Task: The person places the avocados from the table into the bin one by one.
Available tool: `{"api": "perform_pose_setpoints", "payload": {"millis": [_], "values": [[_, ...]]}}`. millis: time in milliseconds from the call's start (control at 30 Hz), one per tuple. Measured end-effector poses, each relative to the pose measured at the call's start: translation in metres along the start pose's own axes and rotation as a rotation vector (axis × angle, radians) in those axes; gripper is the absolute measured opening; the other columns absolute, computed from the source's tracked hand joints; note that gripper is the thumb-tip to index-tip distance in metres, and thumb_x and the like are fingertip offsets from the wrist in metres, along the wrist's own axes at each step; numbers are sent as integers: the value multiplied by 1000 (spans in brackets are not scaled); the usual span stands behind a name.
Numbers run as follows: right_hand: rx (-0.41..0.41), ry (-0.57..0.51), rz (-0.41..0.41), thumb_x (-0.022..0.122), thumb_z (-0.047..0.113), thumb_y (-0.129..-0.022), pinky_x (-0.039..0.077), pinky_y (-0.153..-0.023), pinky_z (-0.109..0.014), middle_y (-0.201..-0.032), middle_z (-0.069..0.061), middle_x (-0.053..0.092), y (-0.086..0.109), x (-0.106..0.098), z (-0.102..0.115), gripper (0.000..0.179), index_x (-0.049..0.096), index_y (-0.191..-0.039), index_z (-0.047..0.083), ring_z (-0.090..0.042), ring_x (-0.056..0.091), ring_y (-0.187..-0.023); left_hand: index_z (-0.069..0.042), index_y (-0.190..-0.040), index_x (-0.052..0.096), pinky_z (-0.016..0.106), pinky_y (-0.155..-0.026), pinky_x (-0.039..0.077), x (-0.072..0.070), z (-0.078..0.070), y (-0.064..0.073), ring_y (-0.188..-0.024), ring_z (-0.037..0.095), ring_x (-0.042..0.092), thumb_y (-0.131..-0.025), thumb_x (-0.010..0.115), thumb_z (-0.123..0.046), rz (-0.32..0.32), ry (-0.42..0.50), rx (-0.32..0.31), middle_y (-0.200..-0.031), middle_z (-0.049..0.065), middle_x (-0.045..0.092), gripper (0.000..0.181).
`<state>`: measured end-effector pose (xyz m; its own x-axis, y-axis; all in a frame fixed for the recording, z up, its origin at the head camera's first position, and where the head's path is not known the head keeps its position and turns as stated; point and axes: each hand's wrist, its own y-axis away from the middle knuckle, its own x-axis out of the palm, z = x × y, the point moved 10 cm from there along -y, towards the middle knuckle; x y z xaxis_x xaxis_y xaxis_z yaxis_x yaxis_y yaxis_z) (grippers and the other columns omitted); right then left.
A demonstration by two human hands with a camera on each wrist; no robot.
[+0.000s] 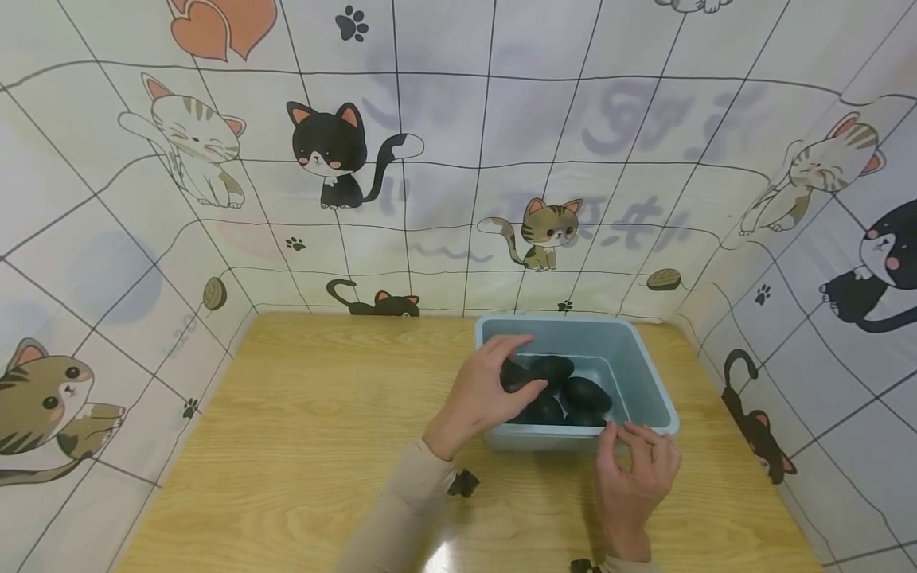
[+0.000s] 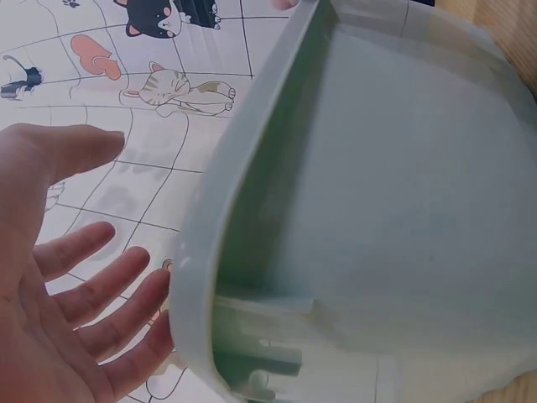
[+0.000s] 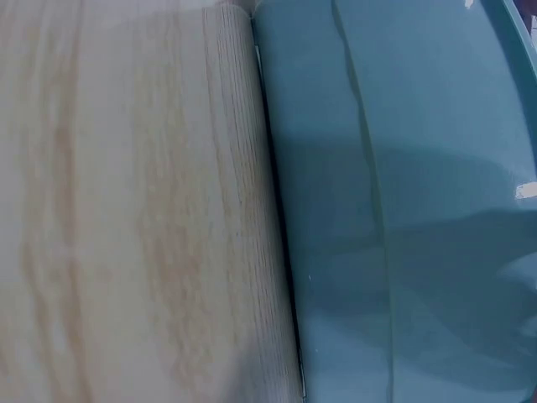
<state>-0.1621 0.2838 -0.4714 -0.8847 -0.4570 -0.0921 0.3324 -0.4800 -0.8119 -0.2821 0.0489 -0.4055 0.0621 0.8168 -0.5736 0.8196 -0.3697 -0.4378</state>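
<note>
A light blue plastic bin (image 1: pixel 648 370) stands on the table and holds several dark, smooth, avocado-like fruits (image 1: pixel 586 395). Over its left side reaches my left hand (image 1: pixel 483 390), thumb and fingers spread around one dark fruit (image 1: pixel 512 374) in the head view. The left wrist view shows that hand (image 2: pixel 80 277) beside the bin's rim (image 2: pixel 201 252), with nothing between its thumb and fingers. At the front right of the bin, my right hand (image 1: pixel 636 473) pinches the rim with curled fingers. That hand is out of sight in the right wrist view, where the bin's wall (image 3: pixel 419 193) fills the right side.
The wooden-patterned table (image 1: pixel 308 414) extends to the left and in front of the bin. Cat-print sheeting (image 1: pixel 444 191) rises behind the table and on both sides. Small black wrist fittings (image 1: pixel 463 483) sit by the sleeves.
</note>
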Motion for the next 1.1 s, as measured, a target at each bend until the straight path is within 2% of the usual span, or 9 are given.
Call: {"api": "perform_pose_setpoints", "payload": {"millis": [67,267,467,633,833,1000,1100], "values": [[-7,2,-2,78,3,-86,33,-111,-28,-92,-28,69,0,0,1,18,71,-77,-11,-50,59,-96,-19,-150,60,41,-108,56,-1,1,1,-131,20,64,-96,79,-36,0,7,2,-144,4,65,59],[-31,10,-13,78,2,-86,34,-107,-27,-90,-26,69,1,-1,1,17,71,-75,-9,-48,60,-93,-18,-148,62,48,-102,58,-7,4,4,-121,28,67,-96,79,-33,-20,47,10,-139,2,67,56],[-38,1,-13,78,6,-88,35,-109,-29,-90,-26,68,-1,0,0,21,70,-75,-9,-47,59,-92,-16,-145,64,48,-104,58,-11,7,7,-122,29,68,-96,79,-29,-42,44,22,-137,2,69,52],[-50,-6,-21,78,5,-85,35,-106,-27,-88,-25,69,-2,1,1,19,71,-74,-9,-47,59,-90,-18,-144,65,41,-105,58,-16,8,15,-125,23,67,-97,79,-31,-40,-51,12,-138,1,69,50],[-55,33,42,77,7,-87,33,-103,-27,-90,-25,69,-4,2,6,19,71,-78,-8,-46,60,-92,-16,-141,67,40,-104,59,-23,9,27,-128,20,67,-97,79,-33,-49,-175,6,-137,1,70,50],[-77,74,105,77,9,-87,35,-89,-31,-89,-22,69,-8,4,13,17,73,-81,-6,-44,60,-88,-16,-139,68,42,-103,60,-32,19,38,-128,23,67,-96,79,-32,-51,-234,-7,-136,2,70,47],[-97,101,149,77,11,-87,36,-81,-36,-88,-21,69,-13,6,16,18,75,-81,-6,-43,59,-84,-14,-137,70,45,-103,60,-42,24,47,-129,26,67,-96,78,-27,-77,-275,7,-136,5,70,44]]}}
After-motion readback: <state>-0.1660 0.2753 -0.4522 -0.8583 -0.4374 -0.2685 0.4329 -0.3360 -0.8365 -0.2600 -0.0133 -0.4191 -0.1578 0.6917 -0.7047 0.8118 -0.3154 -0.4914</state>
